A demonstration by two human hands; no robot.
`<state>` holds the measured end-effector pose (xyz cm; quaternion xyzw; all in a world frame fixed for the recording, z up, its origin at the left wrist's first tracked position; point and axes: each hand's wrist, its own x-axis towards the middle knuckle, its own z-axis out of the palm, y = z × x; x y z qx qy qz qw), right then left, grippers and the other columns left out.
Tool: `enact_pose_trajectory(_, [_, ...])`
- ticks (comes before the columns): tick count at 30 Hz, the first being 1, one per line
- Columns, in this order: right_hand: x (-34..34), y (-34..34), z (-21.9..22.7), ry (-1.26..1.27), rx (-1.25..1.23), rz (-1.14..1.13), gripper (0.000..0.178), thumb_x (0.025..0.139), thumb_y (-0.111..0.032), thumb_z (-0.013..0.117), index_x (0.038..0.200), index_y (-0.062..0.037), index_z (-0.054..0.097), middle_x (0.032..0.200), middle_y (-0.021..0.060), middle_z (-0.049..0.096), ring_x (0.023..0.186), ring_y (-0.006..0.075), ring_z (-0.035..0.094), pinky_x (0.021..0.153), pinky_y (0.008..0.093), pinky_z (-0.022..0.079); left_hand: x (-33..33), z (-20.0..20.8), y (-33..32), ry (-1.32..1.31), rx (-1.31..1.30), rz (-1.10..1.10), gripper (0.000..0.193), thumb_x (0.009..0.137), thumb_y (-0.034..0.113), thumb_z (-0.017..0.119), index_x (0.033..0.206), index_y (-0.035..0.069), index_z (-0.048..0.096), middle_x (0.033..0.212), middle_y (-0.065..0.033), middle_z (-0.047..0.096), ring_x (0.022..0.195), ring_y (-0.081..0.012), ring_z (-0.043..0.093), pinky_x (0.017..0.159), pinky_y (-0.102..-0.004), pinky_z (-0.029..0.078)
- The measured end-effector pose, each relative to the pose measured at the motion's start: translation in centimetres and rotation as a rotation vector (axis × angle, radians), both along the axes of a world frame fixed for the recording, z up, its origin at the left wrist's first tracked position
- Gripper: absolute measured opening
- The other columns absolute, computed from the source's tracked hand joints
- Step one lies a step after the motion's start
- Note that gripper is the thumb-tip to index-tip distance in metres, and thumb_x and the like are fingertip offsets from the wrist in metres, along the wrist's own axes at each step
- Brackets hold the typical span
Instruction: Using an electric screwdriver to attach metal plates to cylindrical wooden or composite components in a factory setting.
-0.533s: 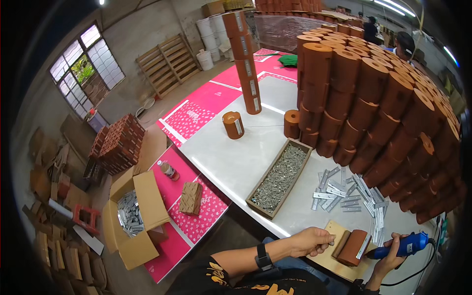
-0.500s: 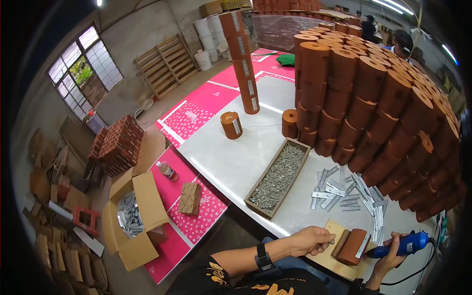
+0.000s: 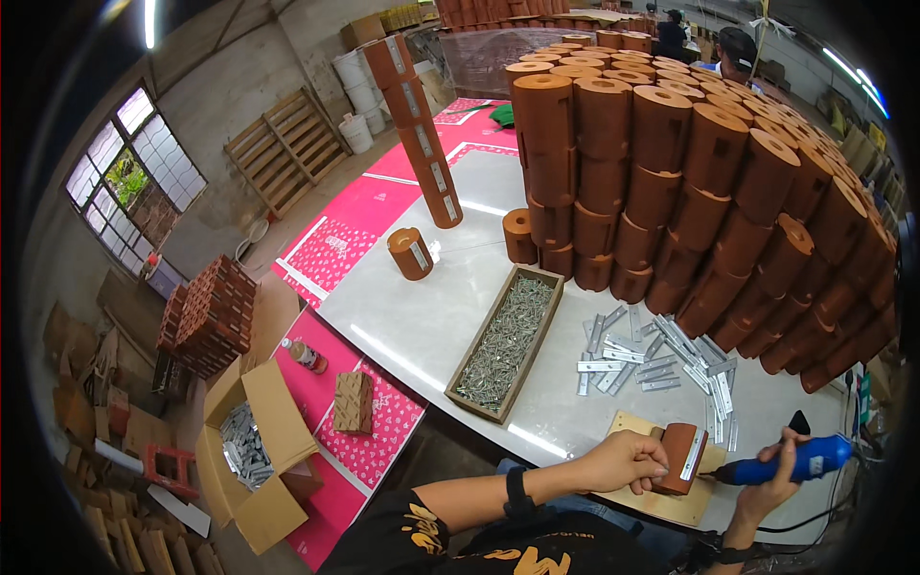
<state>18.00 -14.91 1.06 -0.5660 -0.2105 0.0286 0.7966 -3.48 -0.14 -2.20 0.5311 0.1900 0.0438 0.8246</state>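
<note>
A reddish-brown hollow cylinder [image 3: 675, 448] lies on its side on a pale wooden board [image 3: 661, 508] at the table's front edge. A silver metal strip [image 3: 692, 454] sits along its right side. My left hand [image 3: 623, 462] is closed in a pinch against the cylinder's left side; anything between the fingertips is too small to make out. In my right hand [image 3: 770, 491] is a blue electric screwdriver [image 3: 815, 458], held nearly level. Its tip points left and reaches close to the strip; whether it touches a screw cannot be seen.
Loose metal strips [image 3: 637, 359] lie beyond the board, beside a wooden tray [image 3: 456, 391] full of screws. Stacked brown cylinders [image 3: 661, 206] wall the right side. A tall cylinder column [image 3: 422, 134] and a single cylinder [image 3: 410, 254] stand farther left. An open carton [image 3: 278, 402] holds more strips.
The view has shifted slightly. My left hand has come right, up against the cylinder. The screwdriver has swung more level, with its tip nearer the strip's middle.
</note>
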Motion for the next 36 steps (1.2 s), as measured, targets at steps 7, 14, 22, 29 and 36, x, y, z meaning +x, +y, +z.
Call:
enact_pose_trajectory(7, [-0.4,-1.5,5.1,0.030,0.406,0.316,0.028,0.095,-0.017,0.056,0.119,-0.0082,0.045,0.102,0.0059,0.058,0.067,0.0073,0.049,0.066,0.0228,0.042,2.5,1.1,-1.5,-0.067,-0.024,0.039,0.015,0.097,0.015,0.058,0.094,0.000,0.059,0.077,-0.0065,0.064,0.063,-0.0095,0.060,0.051,-0.0222,0.050])
enact_pose_trajectory(14, [-1.6,0.4,5.5,0.099,0.440,0.325,0.029,0.094,-0.018,0.057,0.118,-0.0072,0.045,0.102,0.0058,0.059,0.065,0.0071,0.051,0.061,0.0208,0.045,2.4,1.4,-1.2,-0.030,-0.135,-0.002,0.018,0.098,0.018,0.057,0.100,0.000,0.059,0.080,-0.0058,0.065,0.066,-0.0096,0.060,0.054,-0.0223,0.052])
enact_pose_trajectory(22, [-1.8,0.6,5.3,0.106,0.466,0.303,0.028,0.095,-0.018,0.057,0.118,-0.0076,0.045,0.101,0.0062,0.059,0.066,0.0070,0.051,0.060,0.0204,0.046,1.5,1.2,-1.1,-0.039,-0.148,0.019,0.019,0.098,0.020,0.057,0.100,0.001,0.058,0.081,-0.0056,0.065,0.065,-0.0099,0.060,0.054,-0.0221,0.051])
enact_pose_trajectory(29, [-1.9,0.6,5.7,0.121,0.444,0.271,0.027,0.096,-0.018,0.056,0.119,-0.0069,0.045,0.101,0.0059,0.058,0.063,0.0062,0.048,0.058,0.0201,0.044,1.4,1.4,-1.6,-0.027,-0.281,-0.050,0.020,0.099,0.021,0.056,0.098,0.001,0.057,0.079,-0.0058,0.064,0.063,-0.0111,0.061,0.053,-0.0222,0.051])
enact_pose_trajectory(36, [-1.2,-0.2,6.0,0.194,0.447,0.290,0.025,0.098,-0.018,0.053,0.119,-0.0056,0.045,0.099,0.0063,0.057,0.061,0.0056,0.046,0.055,0.0202,0.044,1.6,1.7,-1.8,-0.059,-0.210,-0.195,0.021,0.099,0.021,0.057,0.094,0.000,0.056,0.076,-0.0077,0.064,0.060,-0.0118,0.061,0.048,-0.0228,0.050])
